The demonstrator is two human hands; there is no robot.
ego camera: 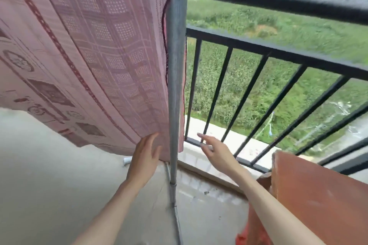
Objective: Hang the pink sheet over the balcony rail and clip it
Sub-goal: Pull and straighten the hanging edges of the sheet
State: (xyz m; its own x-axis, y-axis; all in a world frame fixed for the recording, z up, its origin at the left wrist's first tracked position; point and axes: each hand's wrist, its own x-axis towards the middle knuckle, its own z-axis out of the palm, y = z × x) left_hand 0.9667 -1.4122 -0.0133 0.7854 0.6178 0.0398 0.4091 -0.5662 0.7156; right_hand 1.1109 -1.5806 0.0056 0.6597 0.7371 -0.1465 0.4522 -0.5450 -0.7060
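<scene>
The pink patterned cotton sheet (pixel 83 49) is hanging left of the grey metal upright pole (pixel 176 65), its top cut off by the frame edge, so any clip is out of sight. Right of the pole, the black metal balcony rail (pixel 278 1) is running blurred toward the corner. A reddish-brown board (pixel 322 195) is sitting lower right of the pole, partly cropped. The left hand (pixel 146 155) is lying flat against the sheet's lower edge, fingers straight. The right hand (pixel 214 150) is reaching beside the pole, fingers spread, holding nothing.
</scene>
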